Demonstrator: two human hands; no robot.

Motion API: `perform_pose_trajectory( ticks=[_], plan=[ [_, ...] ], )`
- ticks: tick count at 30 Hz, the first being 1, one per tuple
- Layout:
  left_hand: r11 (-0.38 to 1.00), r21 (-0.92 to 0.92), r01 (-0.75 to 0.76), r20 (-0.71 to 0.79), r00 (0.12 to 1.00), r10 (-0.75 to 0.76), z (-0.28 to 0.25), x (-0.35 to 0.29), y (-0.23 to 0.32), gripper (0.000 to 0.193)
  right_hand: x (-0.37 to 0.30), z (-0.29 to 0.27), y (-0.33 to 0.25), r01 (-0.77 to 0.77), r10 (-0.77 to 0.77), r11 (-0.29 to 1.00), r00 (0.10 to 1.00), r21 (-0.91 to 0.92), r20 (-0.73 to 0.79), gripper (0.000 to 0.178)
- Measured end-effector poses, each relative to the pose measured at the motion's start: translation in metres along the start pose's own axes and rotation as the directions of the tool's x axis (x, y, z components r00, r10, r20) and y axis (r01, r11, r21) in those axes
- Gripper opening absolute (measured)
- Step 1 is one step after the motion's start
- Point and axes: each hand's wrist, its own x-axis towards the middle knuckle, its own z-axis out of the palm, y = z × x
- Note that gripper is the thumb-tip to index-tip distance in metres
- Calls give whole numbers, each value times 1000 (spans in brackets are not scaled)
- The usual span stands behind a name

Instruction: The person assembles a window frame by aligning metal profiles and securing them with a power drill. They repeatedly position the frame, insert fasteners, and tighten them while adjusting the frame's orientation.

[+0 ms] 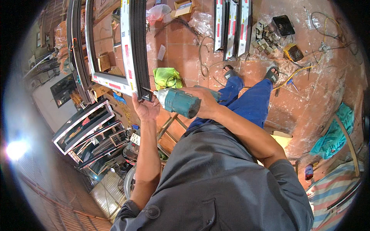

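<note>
Head view, looking down. Right hand [206, 101] wrapped around the grip of a teal cordless drill [178, 102], fingers closed tight on it. Drill lies roughly level, bit pointing left at the lower corner of a dark window frame [135, 46]. Bit tip touches or sits just beside the frame corner; exact contact too small to tell. Left hand [144, 108] is right under that corner, palm up, fingers curled against the frame's bottom edge, bracing it. Frame stands upright, tilted, with white protective film [125, 46] carrying red label patches along its inner profile.

Around: stack of more dark frames [86, 129] with white film lying lower left. Three white-wrapped profile lengths [233, 27] with red strip labels lean together at top centre. Yellow-green plastic bag [166, 77] on the tiled floor [185, 54] just above the drill. Small cardboard box [181, 7] at top, clear plastic bags [200, 22] beside it. Heap of small grey brackets [266, 38] upper right, black tray [283, 24] near them, yellow cable [304, 69] trailing across the floor. Teal cloth [335, 134] far right. Small red can [308, 172] lower right, label unreadable. Person wears blue trousers [246, 102], grey shirt, sandals.
</note>
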Motion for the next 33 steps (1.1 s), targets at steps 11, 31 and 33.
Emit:
perform_pose_trajectory(
  ticks=[11, 31, 33],
  plan=[
    [1000, 0, -6, -32, 999, 6, 21, -10, -3, 54, 0, 1, 15, 14, -10, 991, 1000, 135, -25, 60],
    [999, 1, 35, 152, 988, -35, 12, -10, -4, 59, 72, -53, 5, -302, 198, 928, 896, 220, 397, 31],
    [999, 2, 48, 183, 982, -48, 11, -6, -4, 60, 103, -75, -15, -485, 326, 848, 795, 214, 511, 11]
  ],
)
